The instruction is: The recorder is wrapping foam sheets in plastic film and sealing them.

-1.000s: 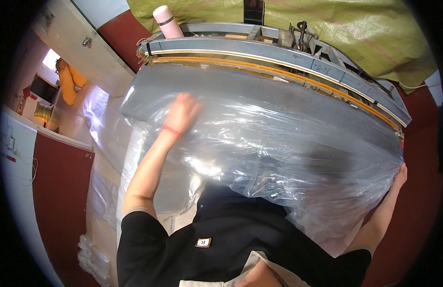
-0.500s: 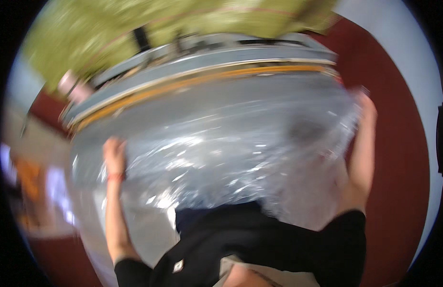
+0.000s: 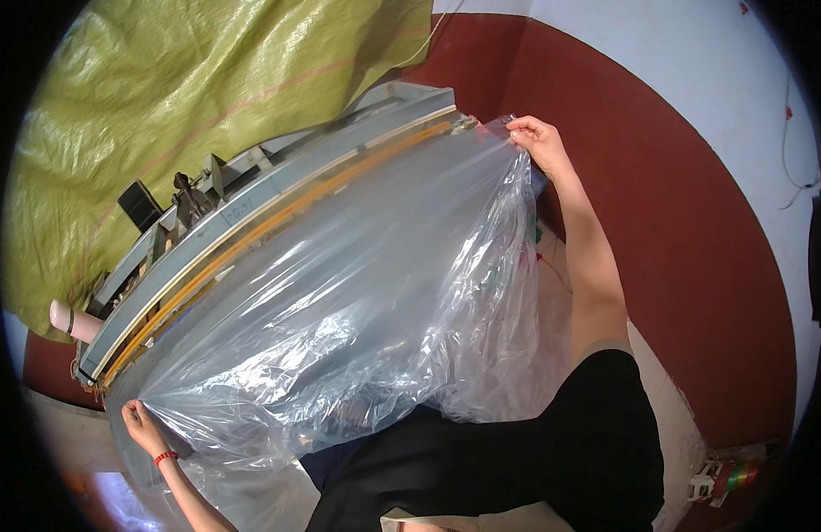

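A large sheet of clear plastic film [image 3: 339,301] is stretched over a grey work surface and hangs in shiny folds toward my body. My left hand [image 3: 144,427], with a red beaded bracelet at the wrist, pinches the film at the near left, where creases fan out from the fingers. At the far right, my right hand [image 3: 536,142] pinches a corner of the film above the end of the surface. Both hands are closed and the film is taut between them.
Behind the film runs a long grey metal beam [image 3: 277,182] with an orange strip [image 3: 242,253] along it. A yellow-green woven sheet [image 3: 188,106] hangs beyond. At the left end is a pink roll [image 3: 73,321]. A red and white wall [image 3: 676,213] stands on the right.
My view has turned, so the beam now slants up to the right. My left hand, earlier resting on the film, now pinches it; the film is drawn tighter between my hands.
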### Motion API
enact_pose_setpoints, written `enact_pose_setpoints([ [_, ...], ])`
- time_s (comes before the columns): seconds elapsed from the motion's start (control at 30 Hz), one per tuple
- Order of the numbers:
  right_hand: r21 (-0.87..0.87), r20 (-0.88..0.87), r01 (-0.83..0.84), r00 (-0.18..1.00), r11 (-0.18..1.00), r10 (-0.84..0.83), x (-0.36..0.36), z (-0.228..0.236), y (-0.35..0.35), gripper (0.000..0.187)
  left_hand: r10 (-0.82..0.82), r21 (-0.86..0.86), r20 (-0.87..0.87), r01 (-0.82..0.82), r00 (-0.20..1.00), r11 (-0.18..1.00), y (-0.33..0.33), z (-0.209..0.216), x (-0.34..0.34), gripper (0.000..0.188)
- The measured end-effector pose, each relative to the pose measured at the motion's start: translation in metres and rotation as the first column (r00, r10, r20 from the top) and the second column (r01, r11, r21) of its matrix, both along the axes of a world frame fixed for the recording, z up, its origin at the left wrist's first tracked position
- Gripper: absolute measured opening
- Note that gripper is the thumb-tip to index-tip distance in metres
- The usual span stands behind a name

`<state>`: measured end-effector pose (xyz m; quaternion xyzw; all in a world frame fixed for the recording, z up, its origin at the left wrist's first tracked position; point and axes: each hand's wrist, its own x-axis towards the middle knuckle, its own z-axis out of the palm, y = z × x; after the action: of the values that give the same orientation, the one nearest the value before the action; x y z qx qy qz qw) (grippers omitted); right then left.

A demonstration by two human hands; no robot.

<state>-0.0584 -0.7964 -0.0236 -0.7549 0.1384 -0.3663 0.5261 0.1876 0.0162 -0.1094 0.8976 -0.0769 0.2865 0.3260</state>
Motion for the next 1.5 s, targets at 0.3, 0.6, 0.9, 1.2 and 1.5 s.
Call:
enact_pose_setpoints([
  [0.3, -0.531, -0.139, 0.102, 0.969, 0.841, -0.205, 0.027, -0.014, -0.015, 0.01, 0.019, -0.01, 0.053, -0.019, 0.998, 1.0, 0.012, 0.013, 0.015, 0.018],
  [0.6, 0.2, -0.142, 0.141, 0.983, 0.97, -0.114, 0.112, -0.063, -0.039, 0.023, -0.007, -0.416, -0.083, -0.028, 0.996, 0.909, -0.002, -0.004, 0.086, 0.017],
  [0.9, 0.151, 0.135, 0.245, 0.955, 0.958, -0.265, 0.2, -0.139, -0.009, 0.016, -0.062, -0.706, -0.021, 0.029, 0.998, 0.708, 0.032, -0.074, 0.155, 0.012],
  [1.2, 0.232, 0.162, 0.376, 0.894, 0.897, -0.417, 0.218, -0.14, -0.014, 0.018, -0.023, -0.67, 0.087, 0.075, 0.996, 0.739, 0.049, -0.082, 0.182, 0.01],
  [1.5, 0.286, 0.09, 0.524, 0.819, 0.802, -0.567, 0.211, -0.1, -0.011, 0.017, 0.038, -0.742, -0.068, -0.076, 0.997, 0.666, 0.028, -0.043, 0.16, 0.021],
])
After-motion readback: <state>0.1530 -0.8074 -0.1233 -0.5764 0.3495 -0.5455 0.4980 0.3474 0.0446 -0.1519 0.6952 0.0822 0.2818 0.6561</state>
